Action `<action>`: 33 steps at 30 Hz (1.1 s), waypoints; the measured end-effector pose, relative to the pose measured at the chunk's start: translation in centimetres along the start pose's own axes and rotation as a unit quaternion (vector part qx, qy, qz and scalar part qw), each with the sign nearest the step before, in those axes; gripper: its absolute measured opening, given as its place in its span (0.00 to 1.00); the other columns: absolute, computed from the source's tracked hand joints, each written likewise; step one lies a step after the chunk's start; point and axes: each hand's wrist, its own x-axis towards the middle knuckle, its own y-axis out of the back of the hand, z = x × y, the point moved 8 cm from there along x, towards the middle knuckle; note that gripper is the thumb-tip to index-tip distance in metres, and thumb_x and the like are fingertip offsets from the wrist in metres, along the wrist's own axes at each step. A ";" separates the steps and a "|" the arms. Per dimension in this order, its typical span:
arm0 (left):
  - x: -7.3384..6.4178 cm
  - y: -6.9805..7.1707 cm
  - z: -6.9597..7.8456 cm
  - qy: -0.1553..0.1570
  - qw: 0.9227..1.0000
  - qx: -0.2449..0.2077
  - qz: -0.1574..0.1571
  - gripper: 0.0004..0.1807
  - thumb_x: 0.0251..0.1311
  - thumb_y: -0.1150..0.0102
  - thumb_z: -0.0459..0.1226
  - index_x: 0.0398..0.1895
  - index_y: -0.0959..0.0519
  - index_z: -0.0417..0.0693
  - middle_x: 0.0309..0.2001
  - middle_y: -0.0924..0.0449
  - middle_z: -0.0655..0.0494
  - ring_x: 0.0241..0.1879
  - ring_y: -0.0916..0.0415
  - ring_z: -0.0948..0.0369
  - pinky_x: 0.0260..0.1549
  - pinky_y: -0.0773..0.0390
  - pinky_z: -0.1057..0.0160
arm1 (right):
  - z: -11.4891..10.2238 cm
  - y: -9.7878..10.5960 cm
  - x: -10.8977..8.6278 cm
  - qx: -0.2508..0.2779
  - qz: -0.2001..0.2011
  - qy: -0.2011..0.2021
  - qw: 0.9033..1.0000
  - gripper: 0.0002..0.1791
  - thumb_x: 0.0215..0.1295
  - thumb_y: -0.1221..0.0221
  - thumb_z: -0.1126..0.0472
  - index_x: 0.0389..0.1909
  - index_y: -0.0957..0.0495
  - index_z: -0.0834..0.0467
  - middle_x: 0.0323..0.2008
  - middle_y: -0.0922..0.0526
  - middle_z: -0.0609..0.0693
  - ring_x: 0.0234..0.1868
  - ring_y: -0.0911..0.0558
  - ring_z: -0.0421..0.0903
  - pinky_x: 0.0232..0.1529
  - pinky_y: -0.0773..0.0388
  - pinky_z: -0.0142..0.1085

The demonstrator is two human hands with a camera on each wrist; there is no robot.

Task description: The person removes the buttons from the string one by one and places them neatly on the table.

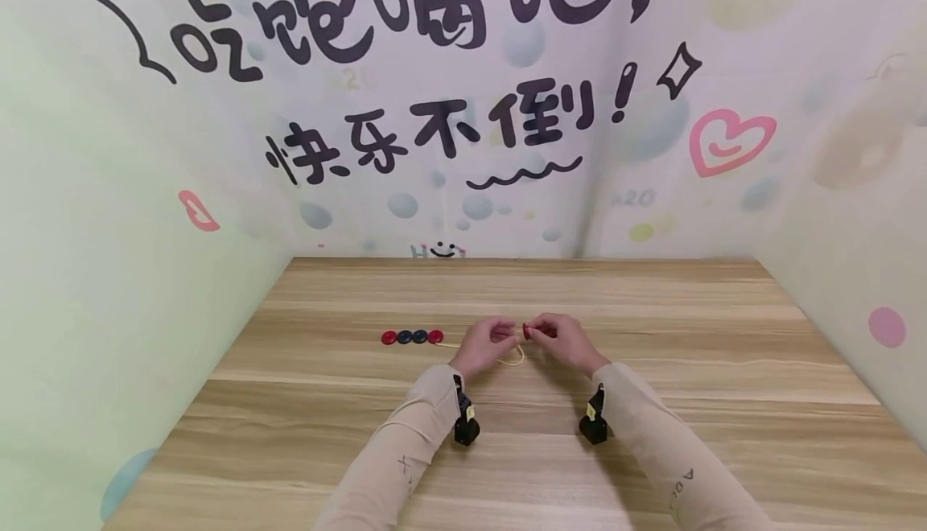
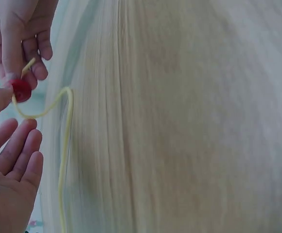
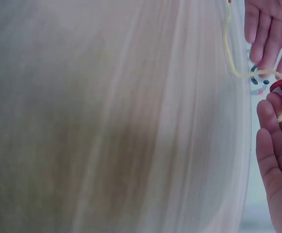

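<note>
A round red button (image 2: 21, 91) is pinched by my right hand (image 1: 568, 342), between thumb and fingers. A yellow cord (image 2: 67, 136) runs through it, and a short cord end (image 2: 29, 66) sticks out on the right hand's side. My left hand (image 1: 484, 346) is close by on the other side, its fingers (image 3: 263, 34) fairly straight. In the left wrist view its thumb comes up to the button's edge; whether they touch I cannot tell. From the left hand the cord leads left to a row of red buttons (image 1: 389, 338) and dark blue buttons (image 1: 405, 337) lying on the table.
The wood-grain table (image 1: 304, 450) is enclosed by printed fabric walls (image 1: 217, 129) at the back and sides. A black wrist camera (image 1: 465, 426) hangs under the left sleeve, another wrist camera (image 1: 595, 422) under the right sleeve.
</note>
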 end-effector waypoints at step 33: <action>-1.1 3.6 -2.0 0.024 0.999 0.017 0.033 0.17 0.54 0.43 0.33 0.47 0.28 0.34 0.38 0.23 0.47 0.39 0.26 0.55 0.40 0.27 0.62 | 1.3 1.5 -1.1 -0.032 -0.010 -0.016 0.999 0.08 0.60 0.45 0.63 0.34 0.22 0.64 0.27 0.22 0.49 0.27 0.28 0.41 0.27 0.30 0.31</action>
